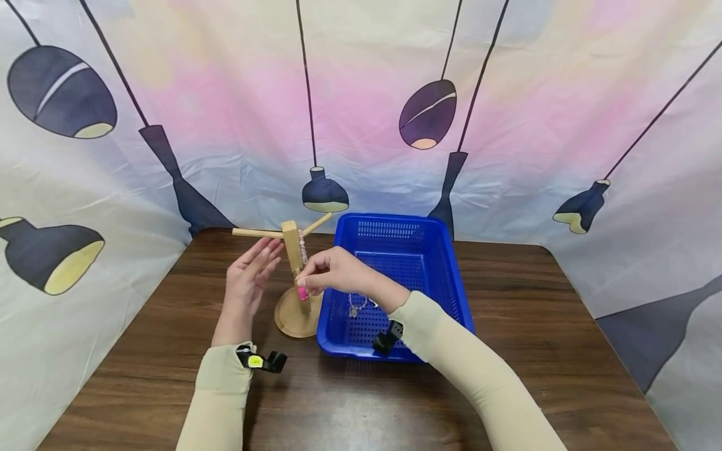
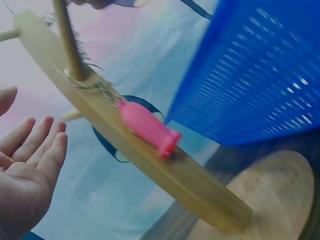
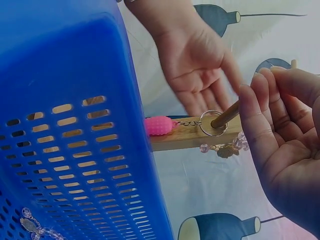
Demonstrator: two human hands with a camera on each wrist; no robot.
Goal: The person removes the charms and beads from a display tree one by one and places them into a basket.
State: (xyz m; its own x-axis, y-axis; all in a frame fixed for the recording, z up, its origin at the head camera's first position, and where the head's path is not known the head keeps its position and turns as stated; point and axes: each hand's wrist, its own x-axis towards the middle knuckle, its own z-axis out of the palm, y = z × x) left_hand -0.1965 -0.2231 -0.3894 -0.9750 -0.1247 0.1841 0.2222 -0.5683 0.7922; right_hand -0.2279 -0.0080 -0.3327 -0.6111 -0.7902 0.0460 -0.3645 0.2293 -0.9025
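Pink and knobbly, the keychain (image 2: 149, 127) hangs in front of the wooden stand (image 1: 292, 250), its metal ring (image 3: 201, 125) around 1 peg (image 2: 68, 42). Your right hand (image 1: 338, 270) is near the end of this peg, with the fingertips bent and close together; I cannot tell if they pinch the wood or only stay beside it. Your left hand (image 1: 246, 280) is spread loosely and holds nothing, with its fingers near the post on the other side. On another peg hangs 1 beaded bracelet (image 1: 303, 248), close to the post. Just beside the round base (image 1: 286, 318) you have the blue basket (image 1: 460, 291), and 1 more bracelet (image 1: 353, 311) is inside it. Both basket and stand are on the brown table (image 1: 163, 357), before a cloth (image 1: 237, 69) printed with lamps.
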